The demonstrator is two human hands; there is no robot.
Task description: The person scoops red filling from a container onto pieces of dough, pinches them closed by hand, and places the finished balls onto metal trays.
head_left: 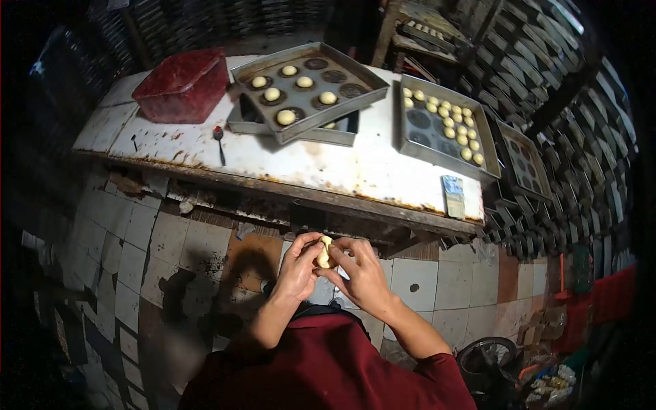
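Both hands — left hand (298,263) and right hand (360,270) — meet below the desk (301,164) edge, fingers grasping a pale dough ball (324,254) between them, above the tiled floor (171,253); trays (307,89) hold more balls.

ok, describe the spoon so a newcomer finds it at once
Start at the white worktable and go to its left half, in front of the red block. The spoon lies flat there, alone on bare tabletop, left of the stacked trays. It is the only thin dark utensil, with red paste in its bowl.
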